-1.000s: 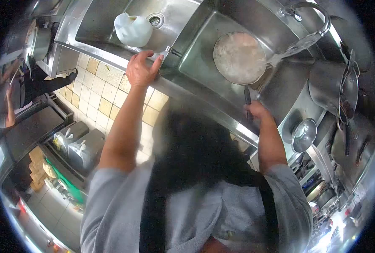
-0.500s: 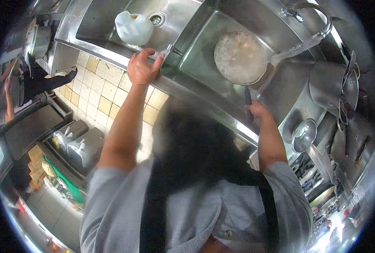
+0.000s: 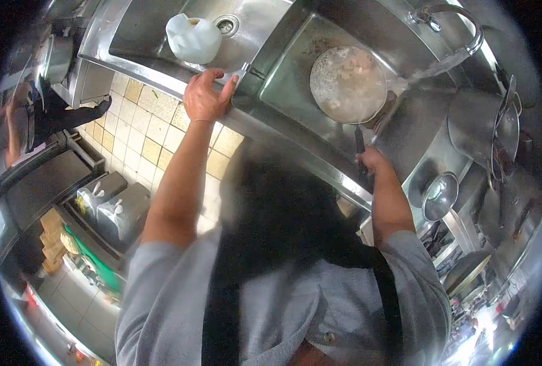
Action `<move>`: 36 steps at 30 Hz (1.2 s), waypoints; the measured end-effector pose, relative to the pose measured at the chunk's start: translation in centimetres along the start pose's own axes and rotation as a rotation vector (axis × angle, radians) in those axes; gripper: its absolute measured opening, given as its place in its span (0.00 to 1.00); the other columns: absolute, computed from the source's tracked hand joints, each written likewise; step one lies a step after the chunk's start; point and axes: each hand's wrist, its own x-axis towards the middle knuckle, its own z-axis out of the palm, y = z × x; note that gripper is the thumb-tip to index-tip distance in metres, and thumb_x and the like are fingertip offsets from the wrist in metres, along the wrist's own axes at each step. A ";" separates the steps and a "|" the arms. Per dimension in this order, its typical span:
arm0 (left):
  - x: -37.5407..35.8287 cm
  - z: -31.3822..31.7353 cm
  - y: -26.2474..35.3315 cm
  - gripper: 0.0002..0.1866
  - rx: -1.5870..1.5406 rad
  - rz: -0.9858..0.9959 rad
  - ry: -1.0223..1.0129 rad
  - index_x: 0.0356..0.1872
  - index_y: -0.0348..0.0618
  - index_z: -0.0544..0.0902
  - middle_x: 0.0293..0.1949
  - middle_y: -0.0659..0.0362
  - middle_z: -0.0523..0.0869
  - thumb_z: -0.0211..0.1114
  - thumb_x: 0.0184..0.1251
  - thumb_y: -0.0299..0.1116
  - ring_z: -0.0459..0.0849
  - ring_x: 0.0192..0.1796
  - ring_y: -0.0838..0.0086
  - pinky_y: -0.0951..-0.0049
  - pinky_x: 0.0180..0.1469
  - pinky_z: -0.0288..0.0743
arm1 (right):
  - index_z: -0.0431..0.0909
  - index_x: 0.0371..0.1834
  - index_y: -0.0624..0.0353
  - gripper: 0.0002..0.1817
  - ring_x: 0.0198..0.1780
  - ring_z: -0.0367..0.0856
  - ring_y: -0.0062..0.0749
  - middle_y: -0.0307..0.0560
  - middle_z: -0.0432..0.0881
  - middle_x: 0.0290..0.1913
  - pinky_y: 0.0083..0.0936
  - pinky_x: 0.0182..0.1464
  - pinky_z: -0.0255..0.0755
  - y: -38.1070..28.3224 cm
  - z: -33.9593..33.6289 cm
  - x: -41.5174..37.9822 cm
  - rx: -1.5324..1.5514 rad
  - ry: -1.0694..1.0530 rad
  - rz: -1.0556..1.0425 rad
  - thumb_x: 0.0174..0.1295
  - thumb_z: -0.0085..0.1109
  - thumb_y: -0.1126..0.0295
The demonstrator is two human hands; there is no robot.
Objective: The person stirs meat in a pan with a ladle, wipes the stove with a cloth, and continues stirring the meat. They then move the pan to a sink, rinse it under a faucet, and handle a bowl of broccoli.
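Note:
My right hand [image 3: 374, 160] is closed around the dark handle [image 3: 360, 141] of a round pan [image 3: 353, 122]. The pan sits in the right sink basin [image 3: 286, 91], filled with cloudy, foamy water [image 3: 338, 91] with pale pinkish patches. Beside it, water from the curved faucet [image 3: 479, 38] streams toward the pan's right side. My left hand [image 3: 205, 97] rests on the sink's front rim near the divider, its thumb spread from the fingers and nothing held. Just beyond that hand, a white plastic jug [image 3: 193, 41] with a cut-open top stands in the left basin.
A metal ladle-like bowl [image 3: 440, 196] with a long handle lies right of the sink. Several pots and pans [image 3: 475, 125] are stacked farther right. Grey bins [image 3: 123, 210] stand at left on the tiled floor [image 3: 161, 116]. Another person [image 3: 39, 122] is at far left.
The water and foam in the pan have swirled, and the pan has shifted very slightly. The person at far left has moved a little. Both my hands stay nearly in place.

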 end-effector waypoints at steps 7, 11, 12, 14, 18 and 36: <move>-0.1 -0.1 0.1 0.18 -0.015 0.008 -0.007 0.33 0.51 0.83 0.34 0.61 0.85 0.66 0.50 0.54 0.80 0.42 0.63 0.63 0.44 0.73 | 0.77 0.44 0.66 0.17 0.33 0.80 0.41 0.57 0.80 0.37 0.40 0.34 0.73 0.7 -0.2 2.8 -0.241 -0.172 0.079 0.55 0.59 0.65; -0.2 -1.0 1.3 0.17 -0.014 -0.045 -0.033 0.34 0.50 0.83 0.36 0.61 0.85 0.66 0.51 0.51 0.80 0.44 0.62 0.63 0.45 0.73 | 0.80 0.43 0.66 0.20 0.45 0.79 0.49 0.56 0.81 0.43 0.40 0.47 0.71 -3.0 -1.3 -1.2 -0.795 -0.099 -0.256 0.57 0.53 0.59; -0.3 -0.6 0.8 0.17 -0.034 -0.027 -0.032 0.35 0.50 0.83 0.36 0.60 0.85 0.66 0.51 0.50 0.80 0.44 0.62 0.63 0.45 0.73 | 0.79 0.44 0.66 0.22 0.47 0.78 0.50 0.56 0.80 0.44 0.40 0.49 0.70 -3.4 -1.5 -1.2 -0.759 -0.120 -0.253 0.57 0.52 0.57; -0.4 -0.4 0.9 0.16 -0.049 -0.003 -0.028 0.35 0.49 0.83 0.35 0.60 0.84 0.66 0.52 0.49 0.80 0.43 0.61 0.63 0.45 0.73 | 0.76 0.49 0.64 0.23 0.48 0.78 0.50 0.56 0.79 0.47 0.40 0.51 0.68 -5.1 -2.2 -2.9 -0.516 -0.100 -0.122 0.58 0.50 0.56; -0.7 -0.5 0.4 0.18 -0.069 0.050 -0.059 0.39 0.50 0.82 0.36 0.54 0.83 0.63 0.55 0.51 0.79 0.43 0.59 0.61 0.44 0.72 | 0.71 0.55 0.61 0.26 0.50 0.77 0.45 0.55 0.78 0.50 0.38 0.51 0.69 -7.5 -0.5 -5.7 -0.096 0.198 -0.090 0.61 0.50 0.53; 6.0 -3.1 -9.8 0.22 -0.179 0.427 -0.239 0.39 0.42 0.80 0.41 0.47 0.82 0.65 0.53 0.50 0.76 0.50 0.54 0.59 0.55 0.67 | 0.81 0.23 0.56 0.20 0.38 0.79 0.46 0.49 0.82 0.30 0.42 0.48 0.66 -18.4 12.3 -15.6 -0.150 1.166 -0.194 0.60 0.44 0.56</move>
